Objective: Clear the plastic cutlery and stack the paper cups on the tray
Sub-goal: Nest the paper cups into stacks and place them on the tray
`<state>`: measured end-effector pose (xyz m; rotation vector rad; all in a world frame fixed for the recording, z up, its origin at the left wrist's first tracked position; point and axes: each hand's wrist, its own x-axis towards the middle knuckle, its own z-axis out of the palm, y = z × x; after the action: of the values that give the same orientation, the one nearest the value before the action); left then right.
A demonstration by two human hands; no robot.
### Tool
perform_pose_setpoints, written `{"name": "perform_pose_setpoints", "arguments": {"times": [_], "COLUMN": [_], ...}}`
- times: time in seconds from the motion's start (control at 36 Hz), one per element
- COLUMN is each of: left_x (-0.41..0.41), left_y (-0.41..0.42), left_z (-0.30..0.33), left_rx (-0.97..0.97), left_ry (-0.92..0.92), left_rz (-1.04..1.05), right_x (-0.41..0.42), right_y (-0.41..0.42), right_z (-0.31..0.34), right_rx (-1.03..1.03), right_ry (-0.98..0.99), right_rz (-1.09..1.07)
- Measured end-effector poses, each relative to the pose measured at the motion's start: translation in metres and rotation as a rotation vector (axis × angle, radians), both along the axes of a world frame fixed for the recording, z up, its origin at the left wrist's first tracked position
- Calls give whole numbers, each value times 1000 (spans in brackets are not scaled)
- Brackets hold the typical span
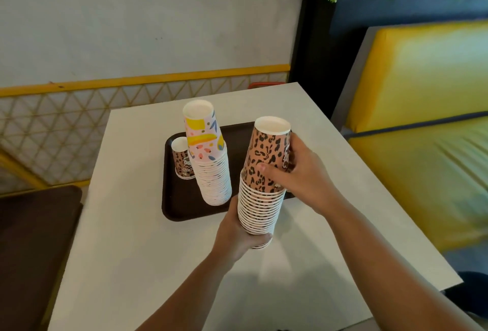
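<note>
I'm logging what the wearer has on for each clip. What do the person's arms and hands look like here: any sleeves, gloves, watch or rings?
Both forearms are bare right to the bottom edge of the frame, so no sleeve shows. The left hand and the right hand wear no gloves. No watch, bracelet or band shows on either wrist, and no ring on the fingers that show; several fingers are hidden.

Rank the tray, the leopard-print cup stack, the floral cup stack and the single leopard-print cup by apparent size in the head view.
1. Tray
2. Leopard-print cup stack and floral cup stack: look alike; the leopard one is nearer the camera, so unsure
3. Single leopard-print cup
</note>
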<state>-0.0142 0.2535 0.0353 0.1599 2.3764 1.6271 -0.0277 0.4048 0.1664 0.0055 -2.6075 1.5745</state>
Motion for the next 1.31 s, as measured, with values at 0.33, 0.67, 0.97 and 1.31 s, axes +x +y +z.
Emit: {"name": "perform_pose_setpoints", "arguments": {"times": [0.33, 0.67, 0.97, 1.31], "left_x": [-7, -10, -8, -4], "left_y": [19, 24, 26, 21], "left_z": [2, -1, 2, 0], "left_rx": [32, 23, 39, 95], "left_ry": [-29, -32, -44, -73], "left_rz": [91, 128, 145, 210], "right_x": [-21, -31, -37, -60], "right_y": [17, 24, 30, 74], "right_z": [8, 14, 29, -17], "right_rx": [61, 23, -288, -156], "right_ry": [10, 71, 87, 212], "right_rz": [82, 87, 13, -378]}}
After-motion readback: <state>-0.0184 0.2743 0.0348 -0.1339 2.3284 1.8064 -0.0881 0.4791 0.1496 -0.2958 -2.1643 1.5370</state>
